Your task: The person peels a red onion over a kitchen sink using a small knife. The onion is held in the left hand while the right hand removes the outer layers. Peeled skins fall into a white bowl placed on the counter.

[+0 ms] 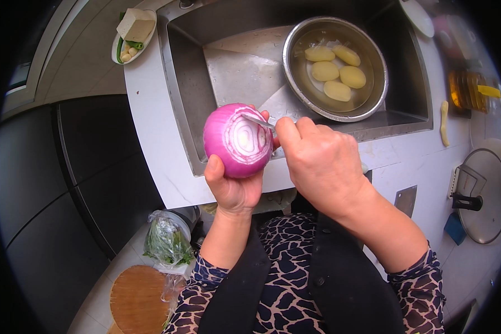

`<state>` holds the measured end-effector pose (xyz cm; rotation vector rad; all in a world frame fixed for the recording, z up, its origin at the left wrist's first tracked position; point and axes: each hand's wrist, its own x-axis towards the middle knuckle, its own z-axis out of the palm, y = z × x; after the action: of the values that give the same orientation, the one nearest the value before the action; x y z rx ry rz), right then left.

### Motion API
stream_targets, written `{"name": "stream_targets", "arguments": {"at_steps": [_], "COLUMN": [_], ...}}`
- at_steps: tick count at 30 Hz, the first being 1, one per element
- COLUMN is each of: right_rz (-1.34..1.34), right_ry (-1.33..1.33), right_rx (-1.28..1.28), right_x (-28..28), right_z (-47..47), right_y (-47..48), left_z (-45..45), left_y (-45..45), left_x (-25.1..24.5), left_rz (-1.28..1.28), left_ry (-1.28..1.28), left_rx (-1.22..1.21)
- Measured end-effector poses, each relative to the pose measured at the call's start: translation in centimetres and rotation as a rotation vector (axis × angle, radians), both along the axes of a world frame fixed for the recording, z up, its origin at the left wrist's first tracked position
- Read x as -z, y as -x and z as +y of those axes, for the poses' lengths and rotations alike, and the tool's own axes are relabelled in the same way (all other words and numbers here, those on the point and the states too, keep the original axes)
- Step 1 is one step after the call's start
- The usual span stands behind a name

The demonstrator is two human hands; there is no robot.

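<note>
My left hand [236,183] holds a large red onion [219,137], its cut face with white rings turned up, over the sink's near edge. A narrow metal blade [256,120] touches the cut face near its upper edge; my right hand [323,160] is closed around the tool's other end, so its handle is hidden. Beyond my hands, a round metal bowl [290,87] stands in the stainless steel sink [238,79]. In its water lie several peeled potatoes [325,71].
An oval dish [149,38] at the upper left holds a block of tofu [135,25], garlic cloves and green peppers. On the right are an oil bottle [467,89], a glass lid [484,217] and a blue sponge [455,228]. Bagged greens [167,244] and a round wooden board [137,300] are lower left.
</note>
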<state>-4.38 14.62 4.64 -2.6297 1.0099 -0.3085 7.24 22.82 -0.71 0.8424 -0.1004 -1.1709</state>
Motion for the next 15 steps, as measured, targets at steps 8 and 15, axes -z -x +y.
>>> {"name": "stream_targets", "arguments": {"at_steps": [8,15], "right_rz": [-0.01,0.036], "right_ry": [-0.002,-0.093], "right_rx": [0.047,0.088], "right_x": [1.1,1.7], "right_z": [0.3,0.4], "right_y": [-0.8,-1.3], "left_z": [0.0,0.3], "left_y": [0.2,0.1], "left_x": [0.5,1.7], "left_rz": [-0.104,-0.235], "left_ry": [-0.002,-0.068], "left_rx": [-0.047,-0.107]}}
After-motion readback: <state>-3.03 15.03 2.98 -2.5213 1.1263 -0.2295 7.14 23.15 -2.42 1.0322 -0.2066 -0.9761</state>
